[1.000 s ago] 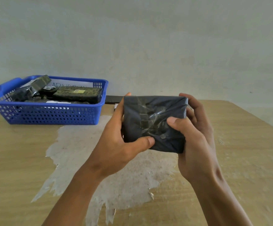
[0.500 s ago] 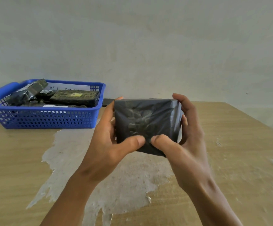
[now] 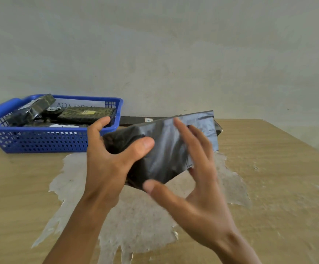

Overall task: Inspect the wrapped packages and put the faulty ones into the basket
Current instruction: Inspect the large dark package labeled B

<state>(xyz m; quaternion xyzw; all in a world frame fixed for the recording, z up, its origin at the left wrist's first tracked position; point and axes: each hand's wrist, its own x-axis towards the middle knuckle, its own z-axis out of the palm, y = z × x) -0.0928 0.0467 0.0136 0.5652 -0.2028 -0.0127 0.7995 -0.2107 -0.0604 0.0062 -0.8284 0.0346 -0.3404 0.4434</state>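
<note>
Package: black plastic-wrapped package (image 3: pixel 166 149), tilted, held above the tabletop (image 3: pixel 269 168), in front of the chest.
Left hand (image 3: pixel 107 164): grip closed on the package's left end, thumb across the front face.
Right hand (image 3: pixel 196 187): blurred; fingers spread and straight against the package's right side, thumb under the lower edge.
Basket: blue basket (image 3: pixel 40 141), far left on the tabletop, containing several wrapped packages (image 3: pixel 86 116).
Behind: long dark box (image 3: pixel 136 120) against the wall.

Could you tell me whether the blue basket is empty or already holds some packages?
Not empty: the blue basket already holds several dark wrapped packages, some reaching above its rim.
</note>
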